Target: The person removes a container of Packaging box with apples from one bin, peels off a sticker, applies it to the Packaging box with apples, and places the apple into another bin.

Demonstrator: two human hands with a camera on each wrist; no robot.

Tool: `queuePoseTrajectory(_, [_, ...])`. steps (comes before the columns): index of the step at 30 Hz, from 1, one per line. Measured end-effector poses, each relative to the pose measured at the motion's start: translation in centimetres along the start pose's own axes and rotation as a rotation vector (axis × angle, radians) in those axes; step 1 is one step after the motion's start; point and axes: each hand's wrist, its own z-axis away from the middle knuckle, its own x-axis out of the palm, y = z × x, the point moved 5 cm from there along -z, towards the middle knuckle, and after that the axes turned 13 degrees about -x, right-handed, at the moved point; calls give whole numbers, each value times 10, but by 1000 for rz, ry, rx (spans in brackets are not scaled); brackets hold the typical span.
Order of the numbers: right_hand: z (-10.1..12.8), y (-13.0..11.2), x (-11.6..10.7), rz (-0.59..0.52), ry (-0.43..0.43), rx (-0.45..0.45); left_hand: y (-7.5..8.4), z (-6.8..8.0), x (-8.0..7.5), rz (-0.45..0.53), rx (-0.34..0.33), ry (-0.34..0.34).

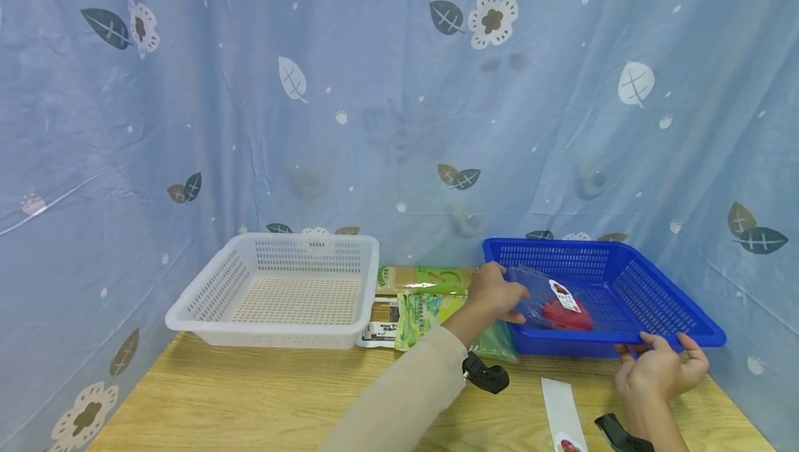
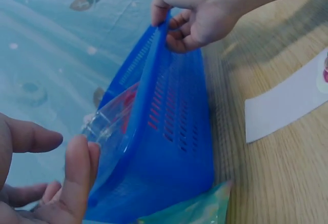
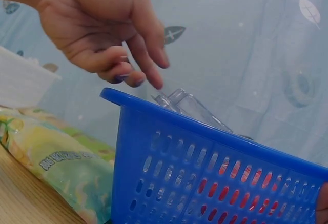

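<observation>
My right hand [image 1: 655, 369] grips the front rim of a blue basket [image 1: 662, 289] near its right corner; in the left wrist view the same right hand [image 2: 200, 14] has its fingers hooked over that rim. Inside the basket's left part lies a clear plastic package [image 1: 530, 292] with a red item [image 1: 564, 315] in it and a white label [image 1: 564, 295]. Just above the basket's left end is my left hand [image 1: 493, 292], fingers spread and loosely bent beside the package. In the right wrist view the left hand [image 3: 107, 34] holds nothing, its fingertips close to the package's edge.
A white basket [image 1: 271, 337] stands at the left. Several flat packets, among them a yellow-green one [image 1: 412, 320], lie between the baskets. A white paper strip [image 1: 562, 407] lies on the wooden table [image 1: 262, 396] in front. A blue curtain [image 1: 387, 91] hangs behind.
</observation>
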Motion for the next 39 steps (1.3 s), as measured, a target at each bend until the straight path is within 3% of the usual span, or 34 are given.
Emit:
queuePoseTrajectory(4, [-2, 1, 0, -1, -2, 6, -4, 3, -5, -21, 12, -42])
queuePoseTrajectory(11, [-3, 3, -1, 10, -4, 5, -12, 6, -3, -169, 78, -111])
queuePoseTrajectory(15, [-3, 3, -1, -19, -4, 7, -19, 6, -2, -181, 75, -122])
queuePoseTrajectory(20, [-3, 4, -2, -47, -10, 0, -30, 4, -3, -114, 65, -134])
queuePoseTrajectory(24, [-1, 3, -2, -2, -13, 9, -37, 4, -7, -21, 68, -161])
queuePoseTrajectory(30, [7, 4, 0, 159, -18, 84, -50, 14, -21, 75, 125, -202])
queuePoseTrajectory(39, [10, 0, 2, 153, 2, 91, -77, 27, -49, 146, 225, -209])
